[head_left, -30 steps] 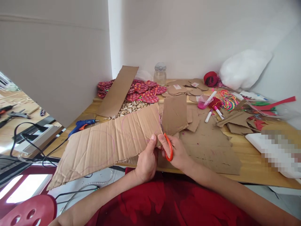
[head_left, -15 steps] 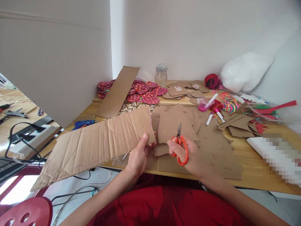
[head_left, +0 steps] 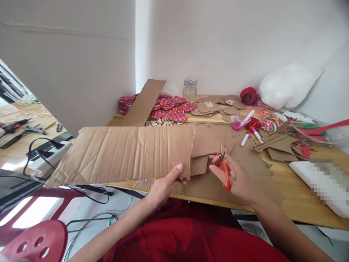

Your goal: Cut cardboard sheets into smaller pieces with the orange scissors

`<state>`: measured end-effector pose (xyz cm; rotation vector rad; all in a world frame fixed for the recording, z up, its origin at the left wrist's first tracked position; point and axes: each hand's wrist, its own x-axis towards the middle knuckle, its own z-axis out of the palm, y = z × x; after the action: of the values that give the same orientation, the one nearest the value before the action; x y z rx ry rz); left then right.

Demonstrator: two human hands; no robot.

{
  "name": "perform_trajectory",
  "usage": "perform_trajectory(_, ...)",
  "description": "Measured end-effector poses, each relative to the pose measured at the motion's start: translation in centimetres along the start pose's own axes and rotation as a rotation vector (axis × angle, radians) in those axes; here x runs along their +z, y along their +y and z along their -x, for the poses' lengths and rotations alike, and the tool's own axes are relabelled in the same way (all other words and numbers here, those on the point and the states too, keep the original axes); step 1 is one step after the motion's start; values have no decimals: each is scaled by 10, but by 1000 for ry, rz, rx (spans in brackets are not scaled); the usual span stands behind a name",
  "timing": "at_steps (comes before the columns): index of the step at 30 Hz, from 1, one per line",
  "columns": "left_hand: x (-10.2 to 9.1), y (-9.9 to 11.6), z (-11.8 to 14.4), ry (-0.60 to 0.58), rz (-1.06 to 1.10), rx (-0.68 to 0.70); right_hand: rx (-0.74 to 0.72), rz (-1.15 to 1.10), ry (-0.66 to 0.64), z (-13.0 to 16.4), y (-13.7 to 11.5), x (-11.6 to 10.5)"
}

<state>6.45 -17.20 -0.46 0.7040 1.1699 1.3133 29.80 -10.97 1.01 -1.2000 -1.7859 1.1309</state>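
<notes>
A long corrugated cardboard piece (head_left: 120, 154) with faint pink curved lines stretches to the left. My left hand (head_left: 166, 183) grips its lower right corner, thumb on top and fingers underneath. My right hand (head_left: 236, 178) is closed around small scissors (head_left: 225, 169) with orange handles, blades pointing up and slightly parted. The scissors are apart from the held piece, to its right. Behind and below it, more cardboard pieces (head_left: 208, 140) lie stacked on the table.
Cardboard cutouts (head_left: 208, 106), patterned red pieces (head_left: 169, 103), a jar (head_left: 190, 89) and white markers (head_left: 244, 139) lie farther back. Cardboard scraps (head_left: 280, 145) and a white object (head_left: 319, 189) are at right. A power strip (head_left: 51, 156) with cables stands left, above a red stool (head_left: 35, 240).
The held cardboard has swung more level, its left end rising, and has shifted right. My right hand with the scissors has moved right and slightly down. The view has turned a little left.
</notes>
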Motion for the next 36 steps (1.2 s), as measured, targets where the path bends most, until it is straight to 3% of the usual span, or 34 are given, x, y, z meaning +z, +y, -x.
perform_trajectory(5, 6, 0, 14, -98, -164, 4, 89, -55, -43, 1, -7, 9)
perform_trajectory(11, 19, -11, 22, -324, -147, -99, 142, -398, -2, 16, -6, 37)
perform_trajectory(15, 12, -16, 25, -384, -210, -69, 136, -484, 35, 19, -7, 33)
perform_trajectory(17, 3, -13, 27, -338, -115, -22, 127, -512, 111, 19, -9, 21)
perform_trajectory(21, -17, 0, 30, -85, 280, 133, 173, -509, 286, 24, -10, -6)
perform_trajectory(24, -23, 7, 33, 20, 345, 153, 174, -503, 322, 33, -9, -16)
perform_trajectory(30, -12, 6, 39, 39, 351, 112, 146, -496, 192, 49, -8, -13)
perform_trajectory(36, -6, 9, 33, 60, 341, 166, 226, -667, 220, 50, -8, -7)
